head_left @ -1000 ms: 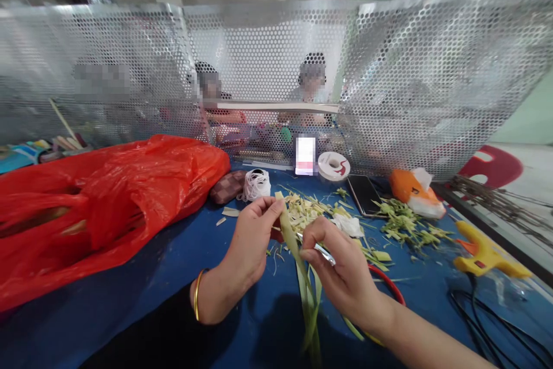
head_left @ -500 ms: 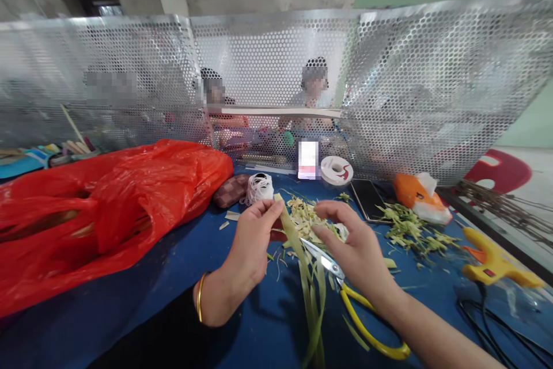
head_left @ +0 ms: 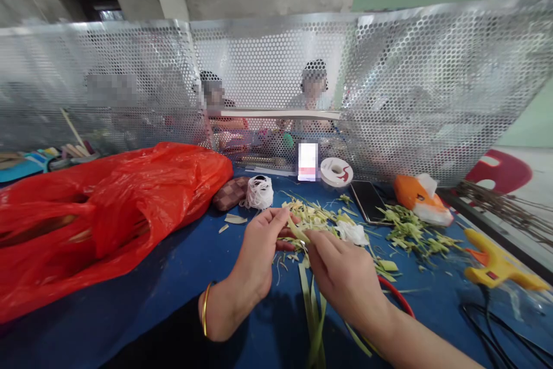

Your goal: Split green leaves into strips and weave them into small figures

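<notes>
My left hand point(head_left: 259, 248) pinches the top end of a long pale green leaf strip point(head_left: 311, 311) between thumb and fingers. My right hand point(head_left: 345, 277) is closed in a pinch on the same strip, just right of the left fingertips. Several strips hang from the pinch down toward me over the blue table point(head_left: 151, 294). A red scissors handle loop point(head_left: 397, 297) shows on the table beside my right wrist; the blades are hidden. A gold bangle sits on my left wrist.
A large red plastic bag point(head_left: 108, 208) fills the left. Farther back are a checkered pouch point(head_left: 231, 191), white thread point(head_left: 260, 190), tape roll point(head_left: 336, 172), phone point(head_left: 368, 199) and leaf scraps point(head_left: 410, 231). A yellow glue gun point(head_left: 496, 265) lies right. People sit behind a perforated metal screen point(head_left: 389, 87).
A second ago my right hand held the scissors at the strip. It then opened with the scissors lying on the table, and has now moved left to pinch the strip beside my left hand.
</notes>
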A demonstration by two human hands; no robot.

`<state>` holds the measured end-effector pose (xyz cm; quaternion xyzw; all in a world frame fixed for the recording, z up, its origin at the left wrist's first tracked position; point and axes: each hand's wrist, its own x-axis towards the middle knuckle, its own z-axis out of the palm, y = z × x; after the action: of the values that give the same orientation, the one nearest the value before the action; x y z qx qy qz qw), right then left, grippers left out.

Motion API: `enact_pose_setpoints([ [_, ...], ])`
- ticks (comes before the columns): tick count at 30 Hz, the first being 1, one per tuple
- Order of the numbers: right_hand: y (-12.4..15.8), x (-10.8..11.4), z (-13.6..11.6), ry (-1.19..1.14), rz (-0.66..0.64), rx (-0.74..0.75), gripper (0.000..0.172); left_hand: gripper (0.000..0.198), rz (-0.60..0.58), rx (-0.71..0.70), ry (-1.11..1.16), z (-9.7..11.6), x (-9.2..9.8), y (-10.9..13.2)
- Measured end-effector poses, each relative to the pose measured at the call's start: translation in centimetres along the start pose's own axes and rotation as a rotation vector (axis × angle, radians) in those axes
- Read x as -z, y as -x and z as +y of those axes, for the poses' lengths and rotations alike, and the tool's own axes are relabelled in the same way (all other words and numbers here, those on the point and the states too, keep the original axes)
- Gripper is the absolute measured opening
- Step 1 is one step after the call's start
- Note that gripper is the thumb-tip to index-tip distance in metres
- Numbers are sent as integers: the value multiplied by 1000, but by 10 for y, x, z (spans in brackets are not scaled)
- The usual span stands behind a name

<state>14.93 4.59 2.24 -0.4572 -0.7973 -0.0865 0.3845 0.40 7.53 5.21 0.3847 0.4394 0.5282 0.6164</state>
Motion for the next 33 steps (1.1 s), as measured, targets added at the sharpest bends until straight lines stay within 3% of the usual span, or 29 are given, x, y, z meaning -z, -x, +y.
enact_pose_setpoints([
  [6, -13, 3, -6, -1012, -254, -790, 29, 36, -177, -50, 61, 5, 2, 2],
  [9, -17, 5, -7, -1429, -311, -983, 25, 32, -283, -74, 61, 6, 3, 1],
  [13, -16, 7, -9, -1596, -377, -1033, 27, 13, -186, -72, 19, 5, 2, -1],
  [16, -14, 8, -11, -1597, -415, -1005, 28, 12, -118, -73, 2, 5, 2, 0],
  [23, -13, 9, -11, -1696, -527, -1022, 28, 14, -108, -81, -22, 9, 0, 4],
  [29, -11, 7, -11, -1660, -514, -997, 31, 22, -150, -98, -45, 8, 0, 4],
  [33, -11, 6, -13, -1585, -523, -928, 37, 15, -87, -118, -106, 6, 0, 3],
])
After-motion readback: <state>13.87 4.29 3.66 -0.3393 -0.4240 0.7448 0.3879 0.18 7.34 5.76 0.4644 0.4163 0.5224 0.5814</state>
